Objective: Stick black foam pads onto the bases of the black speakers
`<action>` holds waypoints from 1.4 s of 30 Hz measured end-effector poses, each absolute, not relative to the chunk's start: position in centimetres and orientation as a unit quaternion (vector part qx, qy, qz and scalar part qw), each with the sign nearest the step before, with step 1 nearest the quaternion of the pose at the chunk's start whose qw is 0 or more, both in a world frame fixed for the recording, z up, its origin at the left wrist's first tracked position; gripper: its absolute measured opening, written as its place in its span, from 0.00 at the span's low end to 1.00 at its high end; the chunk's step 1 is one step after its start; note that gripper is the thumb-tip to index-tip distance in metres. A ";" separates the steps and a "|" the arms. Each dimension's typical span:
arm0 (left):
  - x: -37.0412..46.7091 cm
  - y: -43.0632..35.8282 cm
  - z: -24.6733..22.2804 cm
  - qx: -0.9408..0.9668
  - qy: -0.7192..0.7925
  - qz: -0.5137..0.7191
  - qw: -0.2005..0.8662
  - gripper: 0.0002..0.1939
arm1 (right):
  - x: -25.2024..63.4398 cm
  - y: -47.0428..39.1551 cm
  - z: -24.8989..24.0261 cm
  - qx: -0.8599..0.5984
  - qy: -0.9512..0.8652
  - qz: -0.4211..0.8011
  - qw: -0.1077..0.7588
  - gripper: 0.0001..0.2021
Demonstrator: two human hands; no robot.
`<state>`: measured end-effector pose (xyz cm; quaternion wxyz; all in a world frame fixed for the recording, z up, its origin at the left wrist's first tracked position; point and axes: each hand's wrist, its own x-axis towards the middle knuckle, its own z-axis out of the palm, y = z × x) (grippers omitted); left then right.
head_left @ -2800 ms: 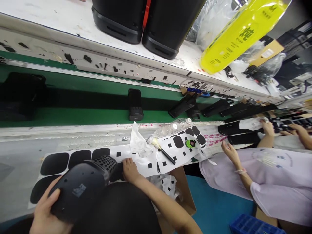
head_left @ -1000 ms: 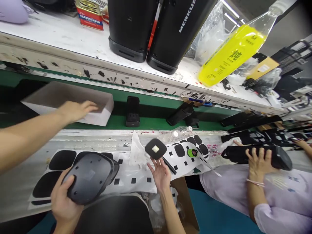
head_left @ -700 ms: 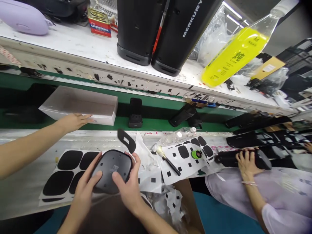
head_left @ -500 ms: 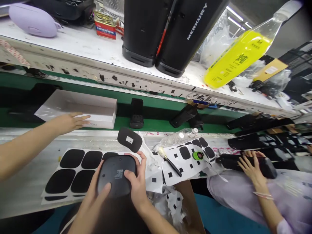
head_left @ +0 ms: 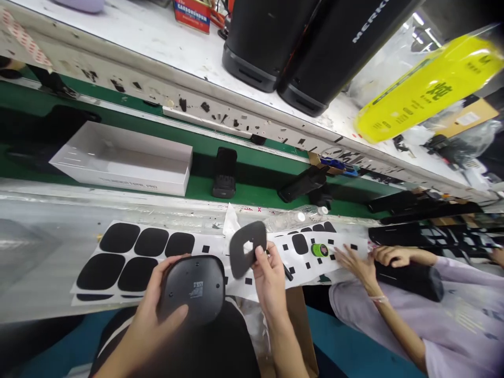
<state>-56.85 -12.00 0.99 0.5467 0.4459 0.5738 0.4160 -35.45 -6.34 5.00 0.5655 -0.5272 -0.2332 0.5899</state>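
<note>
On shelf (head_left: 137, 42) beyond right hand (head_left: 271, 283), yellow-filled bottle (head_left: 425, 92)

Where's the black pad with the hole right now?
In the head view, the pad is below centre, held in the right hand, right of the black device in the left hand.

A factory assembly line. Beyond the left grip (head_left: 153, 310), a long, flat green belt (head_left: 252, 195) like a conveyor's bears an open white cardboard box (head_left: 129, 180) and, farther right, several black plastic units (head_left: 300, 185). The long grey, plastic-covered tabletop (head_left: 51, 262) extends rightward past the right grip (head_left: 271, 278), where a co-worker in a pale lilac top (head_left: 370, 310) has a hand at a black cylindrical unit (head_left: 417, 281). White sheets of rounded black pads (head_left: 151, 242) lie beside the left grip; beyond the belt, a white shelf (head_left: 137, 31) supports two tall black casings (head_left: 268, 44).
</note>
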 end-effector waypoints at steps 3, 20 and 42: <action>-56.9 -11.8 1.2 0.457 0.552 0.403 0.569 0.40 | -35.1 -6.7 7.1 -0.513 -0.305 0.665 0.450 0.21; -56.2 -12.2 2.3 0.154 0.414 0.470 0.765 0.28 | -38.1 -8.5 7.8 -0.589 -0.523 0.560 0.258 0.10; -55.6 -11.8 4.0 0.147 0.440 0.475 0.748 0.23 | -38.0 -8.6 7.3 -0.590 -0.519 0.559 0.265 0.09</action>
